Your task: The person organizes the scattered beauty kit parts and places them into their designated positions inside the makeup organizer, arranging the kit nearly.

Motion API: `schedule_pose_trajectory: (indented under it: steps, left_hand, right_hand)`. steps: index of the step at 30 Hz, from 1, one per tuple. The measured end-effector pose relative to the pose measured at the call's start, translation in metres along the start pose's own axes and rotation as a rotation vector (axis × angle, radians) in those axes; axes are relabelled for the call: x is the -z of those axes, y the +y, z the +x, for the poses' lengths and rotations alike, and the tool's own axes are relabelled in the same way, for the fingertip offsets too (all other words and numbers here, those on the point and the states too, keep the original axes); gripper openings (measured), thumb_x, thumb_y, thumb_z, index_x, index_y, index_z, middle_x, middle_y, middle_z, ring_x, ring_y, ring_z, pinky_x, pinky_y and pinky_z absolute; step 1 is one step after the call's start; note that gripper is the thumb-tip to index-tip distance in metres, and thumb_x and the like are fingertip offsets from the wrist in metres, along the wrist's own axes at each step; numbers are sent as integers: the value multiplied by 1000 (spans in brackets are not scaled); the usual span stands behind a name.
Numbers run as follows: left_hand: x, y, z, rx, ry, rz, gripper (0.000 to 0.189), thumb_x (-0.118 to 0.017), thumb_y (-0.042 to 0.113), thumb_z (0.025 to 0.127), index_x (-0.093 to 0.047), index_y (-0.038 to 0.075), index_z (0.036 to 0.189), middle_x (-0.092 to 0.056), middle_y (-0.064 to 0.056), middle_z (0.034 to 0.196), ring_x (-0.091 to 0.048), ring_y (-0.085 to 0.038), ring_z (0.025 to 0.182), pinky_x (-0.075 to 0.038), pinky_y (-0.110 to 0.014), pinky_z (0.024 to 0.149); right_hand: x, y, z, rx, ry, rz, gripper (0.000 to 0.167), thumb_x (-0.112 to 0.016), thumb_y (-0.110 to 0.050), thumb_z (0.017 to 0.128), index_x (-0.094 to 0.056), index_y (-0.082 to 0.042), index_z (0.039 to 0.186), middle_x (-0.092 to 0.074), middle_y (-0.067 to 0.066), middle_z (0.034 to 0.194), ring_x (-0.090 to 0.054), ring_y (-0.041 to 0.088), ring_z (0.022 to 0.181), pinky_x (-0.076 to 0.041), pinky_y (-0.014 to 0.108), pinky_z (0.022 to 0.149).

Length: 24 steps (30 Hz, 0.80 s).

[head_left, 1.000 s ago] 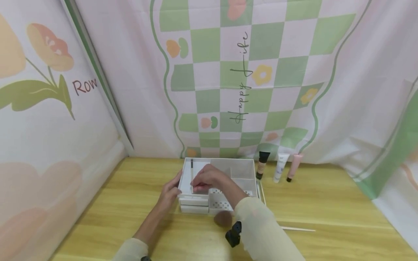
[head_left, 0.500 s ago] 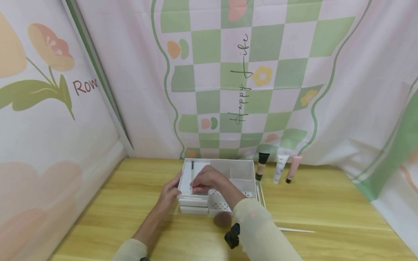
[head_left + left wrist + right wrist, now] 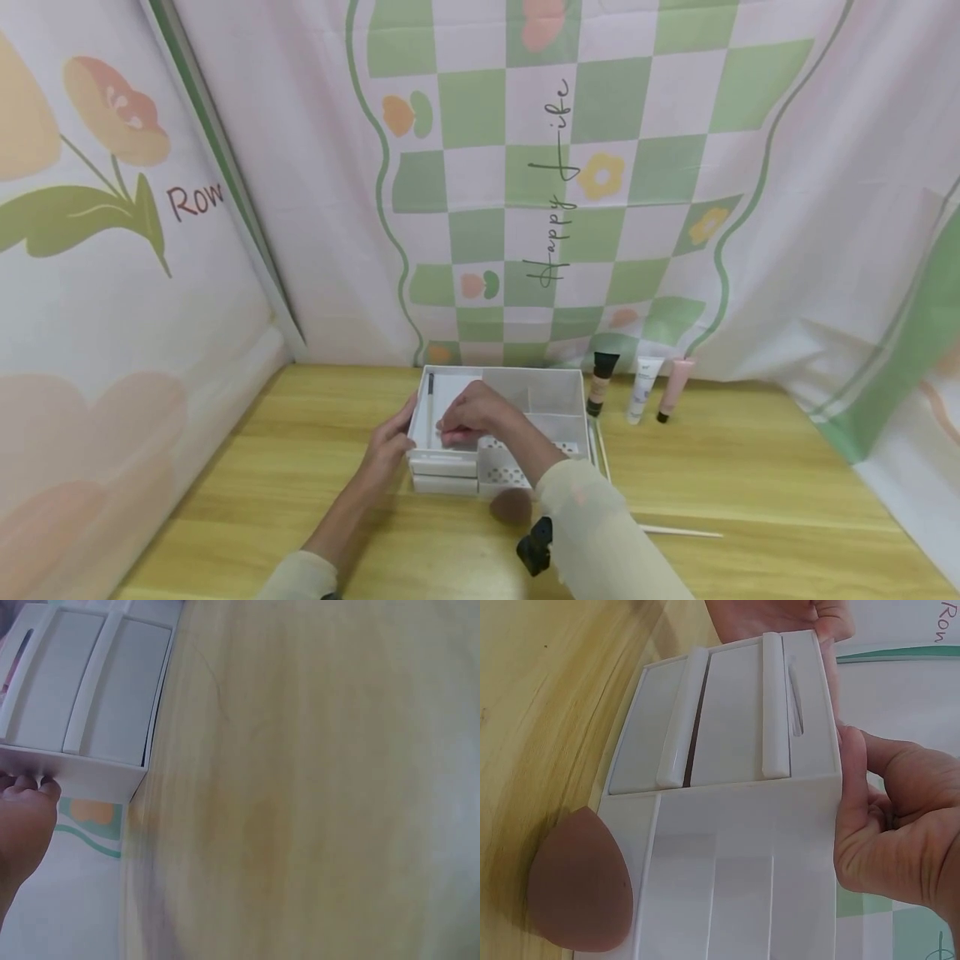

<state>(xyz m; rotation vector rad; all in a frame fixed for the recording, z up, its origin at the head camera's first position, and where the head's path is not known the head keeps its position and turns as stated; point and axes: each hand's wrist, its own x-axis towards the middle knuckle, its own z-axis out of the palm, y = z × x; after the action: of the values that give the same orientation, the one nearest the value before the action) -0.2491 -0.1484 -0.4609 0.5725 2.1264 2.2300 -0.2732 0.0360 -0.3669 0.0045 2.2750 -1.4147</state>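
Note:
A white drawer organizer (image 3: 445, 484) stands on the wooden table. My left hand (image 3: 392, 434) rests against its left side wall, thumb near the front corner; in the left wrist view some of its fingers (image 3: 28, 784) touch that side. My right hand (image 3: 474, 414) reaches into the top left compartment, fingers curled. A slim makeup brush (image 3: 431, 409) with a dark tip lies lengthwise there, just left of the right fingertips. In the right wrist view the fingertips of my right hand (image 3: 907, 817) are partly hidden behind the organizer's top edge.
A brown makeup sponge (image 3: 512, 505) sits before the organizer. Thin sticks (image 3: 600, 446) lean by its right side, and a white pointed stick (image 3: 681, 530) lies further right. A black-capped tube (image 3: 601, 385), a white tube (image 3: 642, 390) and a pink tube (image 3: 676, 390) stand at the back.
The makeup brush has shifted left inside the compartment, away from the right fingertips. Both hands have stayed nearly in place.

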Motion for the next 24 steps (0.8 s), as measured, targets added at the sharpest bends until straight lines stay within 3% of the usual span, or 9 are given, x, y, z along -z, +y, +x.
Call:
schedule_pose_trajectory:
  steps: [8,16,24]
  left_hand:
    - [0,1,-1,-19,-6,8,76,-45,-4,81,-22,-13,153,-17,-28,165,-14,-46,155,-30,-12,113]
    - [-1,0,-1,-42,15,-19,76,-45,-6,79,-25,-15,151,-20,-31,163,-18,-49,153,-35,-12,111]
    - [-2,1,0,-42,18,-29,75,-45,-6,78,-26,-15,151,-21,-31,162,-18,-47,153,-35,-9,109]
  right_hand:
    - [5,4,-1,51,-48,105,16,-68,-2,90,-73,8,101,-69,3,65,-62,5,53,-52,12,52]
    - [9,9,-3,75,-93,213,24,-65,-3,92,-70,11,111,-70,2,69,-64,4,57,-55,12,56]
    - [16,17,-12,139,-118,232,30,-59,-6,97,-64,11,122,-75,9,88,-66,4,63,-56,12,59]
